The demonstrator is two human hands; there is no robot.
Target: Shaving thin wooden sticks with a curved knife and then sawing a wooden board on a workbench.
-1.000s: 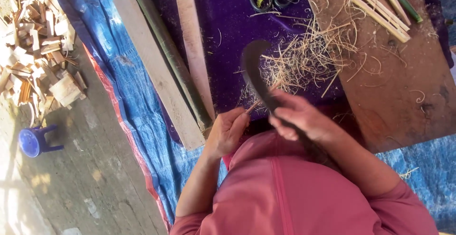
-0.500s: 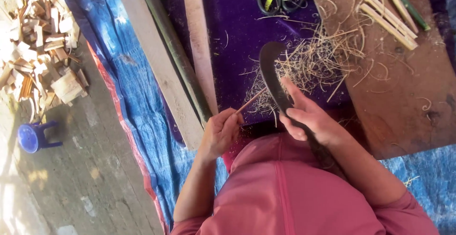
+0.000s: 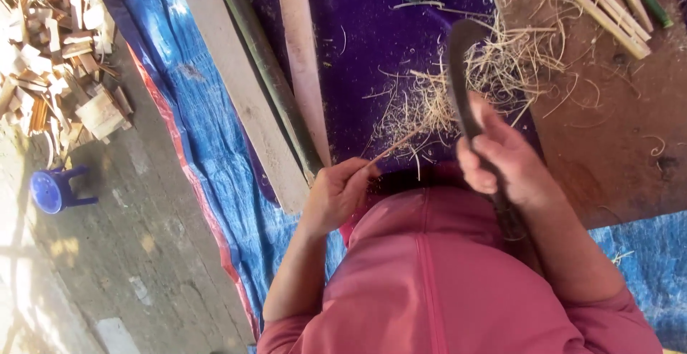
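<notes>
– What've we got in the hands?

– Right hand (image 3: 501, 161) wrapped tight round a dark curved blade (image 3: 458, 75), tip pointing far. Left hand (image 3: 340, 193) closed, pinching a thin stick (image 3: 392, 146) w/ its far end reaching toward the blade.

– And around us?

– Shavings (image 3: 458, 89) heaped on purple cloth (image 3: 358, 32) just beyond. Planks (image 3: 243, 96) to the left on a blue tarp (image 3: 207, 153), cut sticks (image 3: 608, 3) far right, blue stool (image 3: 54, 191) far left.
</notes>
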